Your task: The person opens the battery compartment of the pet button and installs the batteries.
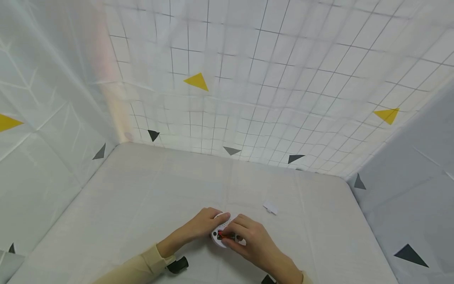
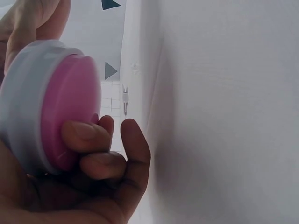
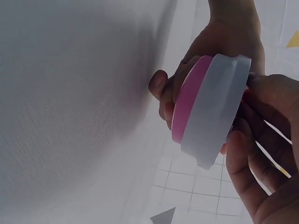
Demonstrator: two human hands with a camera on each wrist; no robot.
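Observation:
A round white push-button device (image 1: 220, 242) is held off the table with its underside up, showing small holes and an open battery compartment. Its pink button face (image 2: 70, 102) points down toward the table. My left hand (image 1: 207, 221) grips the device, thumb on the rim and fingers curled beneath the pink side. At the compartment, the thumb and fingers of my right hand (image 1: 252, 237) pinch what looks like a red-and-dark battery (image 1: 228, 236); the fingers partly hide it. In the right wrist view the white housing (image 3: 215, 107) blocks the compartment.
A small white cover piece (image 1: 270, 208) lies on the white table (image 1: 170, 189), beyond the right hand. White sheets (image 1: 248, 98) with grid lines and triangles enclose the table at the back and sides. A black cylindrical object (image 1: 178, 265) shows beside the left wrist.

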